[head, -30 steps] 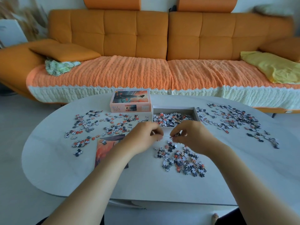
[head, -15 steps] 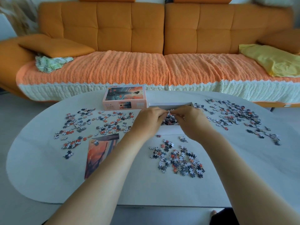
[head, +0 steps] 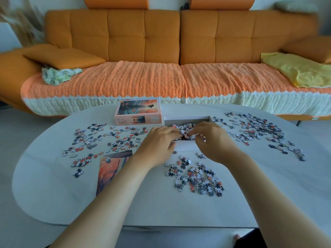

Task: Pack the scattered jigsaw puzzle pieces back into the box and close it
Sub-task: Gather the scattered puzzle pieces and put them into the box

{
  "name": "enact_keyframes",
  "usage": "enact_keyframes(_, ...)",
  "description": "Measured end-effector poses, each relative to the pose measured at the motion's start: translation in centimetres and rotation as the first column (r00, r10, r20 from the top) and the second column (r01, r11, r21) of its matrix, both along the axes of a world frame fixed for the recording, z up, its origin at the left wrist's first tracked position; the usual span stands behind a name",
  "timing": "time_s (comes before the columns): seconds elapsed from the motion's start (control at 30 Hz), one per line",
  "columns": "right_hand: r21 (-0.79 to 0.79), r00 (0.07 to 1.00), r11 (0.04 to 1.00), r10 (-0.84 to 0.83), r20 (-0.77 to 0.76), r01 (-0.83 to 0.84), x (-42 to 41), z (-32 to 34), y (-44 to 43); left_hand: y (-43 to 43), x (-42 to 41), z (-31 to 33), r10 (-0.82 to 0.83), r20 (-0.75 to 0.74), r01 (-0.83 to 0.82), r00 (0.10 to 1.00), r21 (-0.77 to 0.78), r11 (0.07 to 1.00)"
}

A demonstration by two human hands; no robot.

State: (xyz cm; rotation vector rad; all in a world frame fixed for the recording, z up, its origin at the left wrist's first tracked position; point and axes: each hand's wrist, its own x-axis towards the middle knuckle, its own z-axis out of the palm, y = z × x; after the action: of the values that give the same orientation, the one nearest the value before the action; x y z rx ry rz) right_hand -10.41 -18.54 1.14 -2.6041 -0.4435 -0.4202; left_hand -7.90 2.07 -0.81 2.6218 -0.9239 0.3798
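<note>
The open white box tray (head: 187, 119) sits on the table's far middle, partly filled with jigsaw pieces. My left hand (head: 157, 145) and my right hand (head: 213, 142) reach over its near wall. Their bent fingertips meet above the pieces inside and pinch a small cluster of pieces (head: 186, 135). The box lid (head: 138, 111), pink-sided with a sunset picture, lies just left of the tray. Loose pieces are spread in three patches: a left patch (head: 107, 138), a right patch (head: 256, 129), and a near heap (head: 197, 178) below my hands.
A printed reference picture (head: 109, 169) lies flat on the white oval table (head: 53, 194), partly under my left forearm. An orange sofa (head: 179, 42) with a knitted cover stands right behind the table's far edge.
Both hands have travelled from above the near heap, away from me, to the box tray, carrying pinched pieces, and now dip into it. The camera tilted slightly.
</note>
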Motion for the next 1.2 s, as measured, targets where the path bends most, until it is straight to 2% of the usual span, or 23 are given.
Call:
enact_keyframes(0.1,0.072,0.999,0.997,0.014,-0.031,-0.012,-1.3,1.0,-0.3,-0.2,-1.3,0.3,-0.024,0.095,0.035,0.995,-0.109,0.993)
enact_keyframes(0.17,0.022,0.992,1.000,0.011,-0.124,-0.008,-2.2,1.5,-0.3,-0.5,-2.7,0.5,-0.065,0.060,0.074,0.996,-0.148,0.986)
enact_keyframes(0.3,-0.187,0.950,0.982,-0.056,-0.306,-0.002,-3.0,0.6,-0.8,-0.7,-4.5,-0.6,-0.081,-0.113,0.081,0.990,-0.006,0.997)
enact_keyframes(0.4,-0.258,0.921,0.966,-0.069,-0.382,-0.034,-3.5,-0.4,-0.9,-0.8,-5.2,-1.4,-0.045,-0.224,0.064,0.974,0.075,0.995)
enact_keyframes(0.5,-0.222,0.916,0.973,-0.037,-0.400,-0.058,-4.3,-0.1,-0.8,-0.9,-5.7,-1.4,-0.055,-0.324,0.066,0.944,0.023,0.998)
enact_keyframes(0.67,-0.048,0.913,0.999,-0.025,-0.406,0.006,-5.7,1.4,-1.8,-0.5,-5.9,-1.0,-0.101,-0.350,0.087,0.931,-0.055,0.995)
enact_keyframes(0.73,-0.092,0.892,0.995,-0.012,-0.452,-0.033,-6.0,2.2,-2.7,-0.8,-6.3,-1.2,-0.096,-0.350,0.106,0.932,0.010,0.994)
enact_keyframes(0.83,-0.298,0.777,0.952,-0.135,-0.615,-0.071,-6.5,2.4,-3.3,-1.7,-6.9,-1.7,-0.079,-0.262,0.133,0.962,0.198,0.971)
enact_keyframes(0.87,-0.318,0.752,0.945,-0.156,-0.640,-0.075,-6.6,2.3,-3.2,-2.0,-7.0,-1.9,-0.077,-0.230,0.132,0.970,0.233,0.963)
enact_keyframes(0.93,-0.292,0.761,0.954,-0.143,-0.633,-0.063,-6.6,1.7,-2.5,-2.4,-6.9,-2.1,-0.084,-0.196,0.130,0.977,0.234,0.964)
enact_keyframes(1.1,-0.185,0.833,0.982,-0.126,-0.538,0.029,-5.8,1.0,-1.1,-1.8,-6.0,-1.6,-0.115,-0.294,0.129,0.949,0.027,0.991)
enact_keyframes(1.2,-0.114,0.840,0.991,-0.121,-0.528,0.071,-5.4,0.6,-0.6,-1.1,-5.6,-1.1,-0.094,-0.313,0.104,0.945,0.016,0.994)
